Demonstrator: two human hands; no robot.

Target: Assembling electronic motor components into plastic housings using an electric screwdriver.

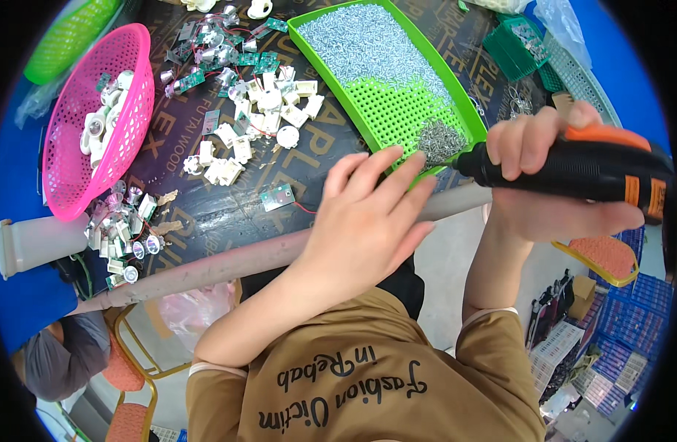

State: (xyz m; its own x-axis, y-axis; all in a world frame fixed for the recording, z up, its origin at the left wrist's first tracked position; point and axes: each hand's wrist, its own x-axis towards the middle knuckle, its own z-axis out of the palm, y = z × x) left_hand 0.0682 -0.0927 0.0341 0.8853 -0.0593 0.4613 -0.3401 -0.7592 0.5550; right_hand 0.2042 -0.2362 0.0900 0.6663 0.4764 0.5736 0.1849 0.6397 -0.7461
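My right hand (534, 147) is wrapped round a black electric screwdriver (574, 175) with orange parts, held nearly level. Its tip points left, by a small heap of dark metal screws (440, 140) in the near corner of a green perforated tray (379, 110). Small silvery screws (375, 44) cover the tray's far part. My left hand (364, 228) is at the tray's near end, fingers stretched out and apart, back of the hand up. Its fingertips reach the tray's edge; whatever lies under them is hidden. A small circuit board (278, 197) with a red wire lies left of it.
White plastic parts (268, 110) and wired circuit boards (221, 51) lie mid-table. At left are a pink basket (143, 81) of white parts, reflector pieces (121, 228) and a whitish container (40, 247). A dark green box (511, 48) stands far right. Another person's sleeve (66, 357) shows lower left.
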